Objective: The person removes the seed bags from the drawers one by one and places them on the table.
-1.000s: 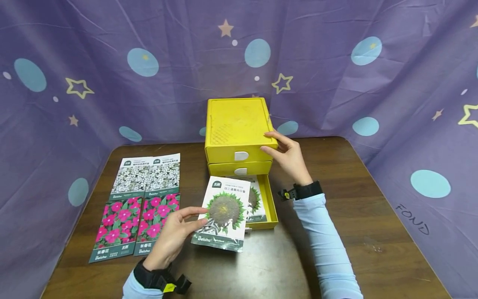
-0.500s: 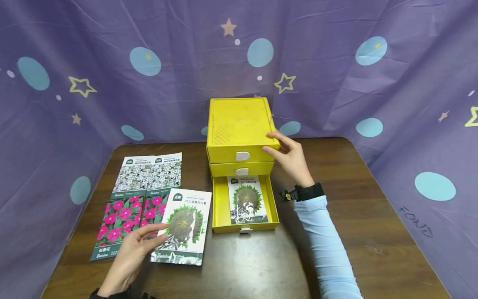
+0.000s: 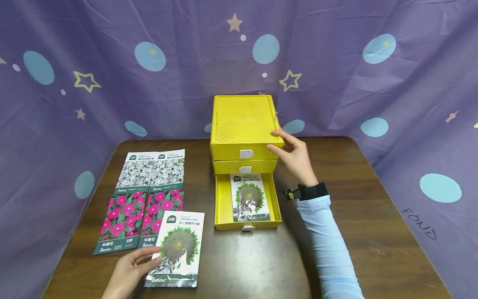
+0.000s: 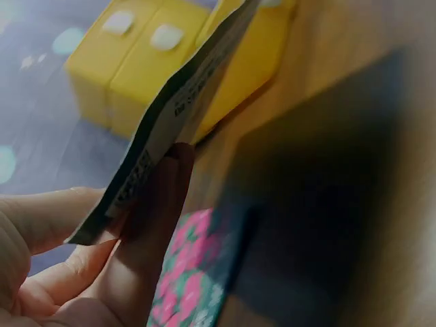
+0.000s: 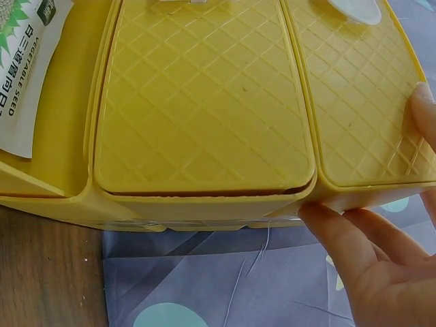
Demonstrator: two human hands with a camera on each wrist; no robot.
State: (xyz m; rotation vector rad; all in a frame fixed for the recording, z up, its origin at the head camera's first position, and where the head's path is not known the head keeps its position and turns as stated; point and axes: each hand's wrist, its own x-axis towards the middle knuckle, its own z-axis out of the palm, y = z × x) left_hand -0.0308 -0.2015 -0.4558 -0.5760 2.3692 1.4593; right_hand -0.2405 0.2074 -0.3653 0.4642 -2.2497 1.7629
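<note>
A left hand (image 3: pixel 128 272) pinches a sunflower seed packet (image 3: pixel 176 250), white with a green-fringed seed head, at the table's (image 3: pixel 373 216) near left edge. The right hand (image 3: pixel 295 155), fingers fairly straight, rests on the corner of a yellow three-drawer box (image 3: pixel 242 124). Two sunflower packets show, the second one (image 3: pixel 249 197) in the open bottom drawer (image 3: pixel 224 203); two white-flower packets (image 3: pixel 151 171); two pink-flower packets (image 3: pixel 140 220). The left wrist is cut off.

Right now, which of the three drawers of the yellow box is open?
The bottom drawer is open: it is pulled out toward the person and a sunflower seed packet lies inside. The top drawer and middle drawer are pushed in.
</note>
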